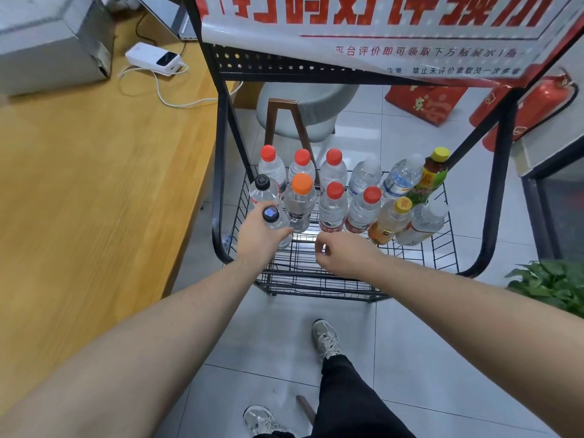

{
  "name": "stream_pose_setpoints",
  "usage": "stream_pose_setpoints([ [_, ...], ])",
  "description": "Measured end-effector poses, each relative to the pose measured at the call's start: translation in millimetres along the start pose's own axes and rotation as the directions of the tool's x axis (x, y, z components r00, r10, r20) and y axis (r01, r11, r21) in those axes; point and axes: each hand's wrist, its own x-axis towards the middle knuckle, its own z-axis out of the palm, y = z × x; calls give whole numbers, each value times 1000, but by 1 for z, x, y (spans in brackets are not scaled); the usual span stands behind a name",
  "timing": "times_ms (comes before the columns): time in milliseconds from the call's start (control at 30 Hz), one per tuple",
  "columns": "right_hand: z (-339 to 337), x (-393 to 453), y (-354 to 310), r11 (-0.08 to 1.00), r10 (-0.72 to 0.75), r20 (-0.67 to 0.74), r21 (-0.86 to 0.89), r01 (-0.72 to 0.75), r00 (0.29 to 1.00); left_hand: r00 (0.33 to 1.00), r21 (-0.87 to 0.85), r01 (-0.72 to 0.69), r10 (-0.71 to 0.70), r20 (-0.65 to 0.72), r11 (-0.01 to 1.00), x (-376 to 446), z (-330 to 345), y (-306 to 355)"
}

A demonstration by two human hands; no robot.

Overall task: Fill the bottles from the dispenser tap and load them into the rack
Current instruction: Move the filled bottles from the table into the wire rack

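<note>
A black wire rack [347,279] on a black tube frame holds several capped bottles in two rows, most with red caps [335,191], one with an orange cap [301,183], two with yellow caps. My left hand [257,237] grips a clear bottle with a black cap [275,221] at the rack's front left corner, standing beside another black-capped bottle [262,188]. My right hand [341,252] hovers over the bare front part of the rack with its fingers loosely curled, holding nothing.
A wooden table [94,184] runs along the left with a grey box [53,42] and a white power bank [156,60] with cable. A printed sign [379,33] hangs above the rack. A red fire extinguisher [534,109], a green plant [553,282] and a grey chair [303,112] surround it.
</note>
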Motion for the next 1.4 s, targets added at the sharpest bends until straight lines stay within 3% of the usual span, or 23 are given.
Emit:
stream_pose_setpoints([
  [367,-3,-2,-1,1000,8,-1,-1,-8,1000,1000,-6,-3,2,-31,1000,-10,-3,-3],
  [567,0,-3,-6,1000,-5,10,0,5,1000,1000,131,-17,14,21,991,-13,-6,-8],
  [900,3,-6,-6,999,-9,1,34,9,1000,998,215,40,-51,43,976,2,-22,1],
  [1233,1,-3,-2,1000,1,-1,24,-1,1000,993,251,-54,26,116,967,5,-21,3],
  [1400,2,-3,-4,1000,-2,10,19,2,1000,994,222,-83,64,90,972,1,-19,5],
])
